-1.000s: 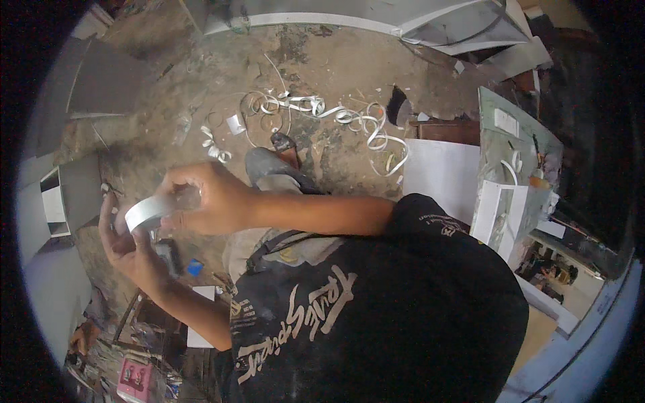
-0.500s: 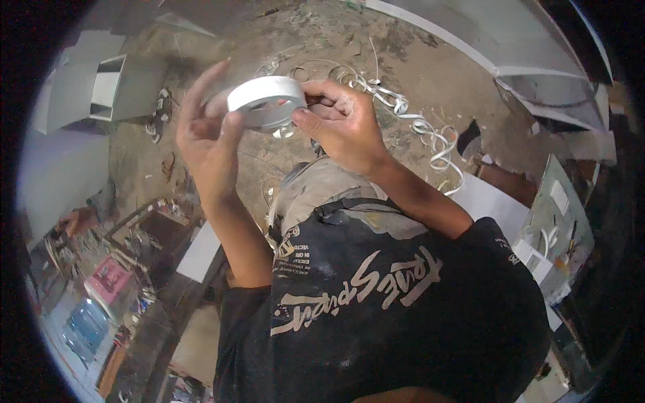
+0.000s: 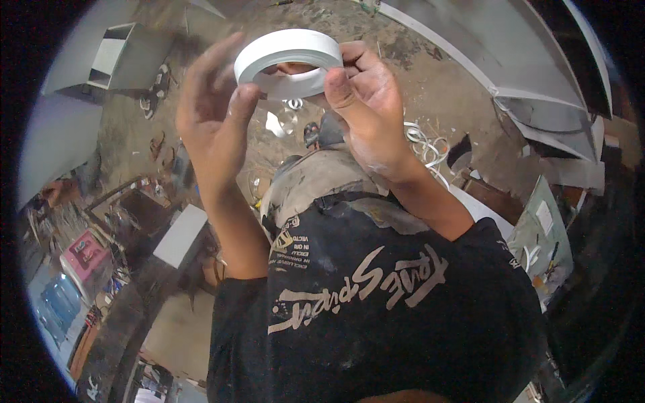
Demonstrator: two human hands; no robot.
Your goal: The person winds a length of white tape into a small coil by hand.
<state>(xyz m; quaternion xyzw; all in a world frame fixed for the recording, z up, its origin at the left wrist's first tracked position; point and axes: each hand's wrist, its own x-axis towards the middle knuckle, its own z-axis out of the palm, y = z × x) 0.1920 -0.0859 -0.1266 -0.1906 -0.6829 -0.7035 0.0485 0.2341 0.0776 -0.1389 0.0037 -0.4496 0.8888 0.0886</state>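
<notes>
A roll of white edge-banding tape [image 3: 289, 44] is held up in front of me between both hands, its round hole facing me at a slant. My left hand [image 3: 213, 111] grips its left side, thumb on the near rim and the other fingers behind, partly hidden. On the opposite side, my right hand [image 3: 376, 114] pinches the roll with the thumb in front and the fingers curled behind it. Whitish dust marks the fingers of my right hand.
Loose curls of white strip [image 3: 428, 144] lie on the dirty floor. Pale cabinet boxes [image 3: 138, 57] stand at the far left, large panels [image 3: 463, 54] at the far right. A white board [image 3: 181, 235], a pink container [image 3: 84, 257] and a blue water bottle [image 3: 59, 302] are at left.
Both hands have lifted the roll higher and closer to my view, so it looks larger. The surroundings have shifted somewhat with my head.
</notes>
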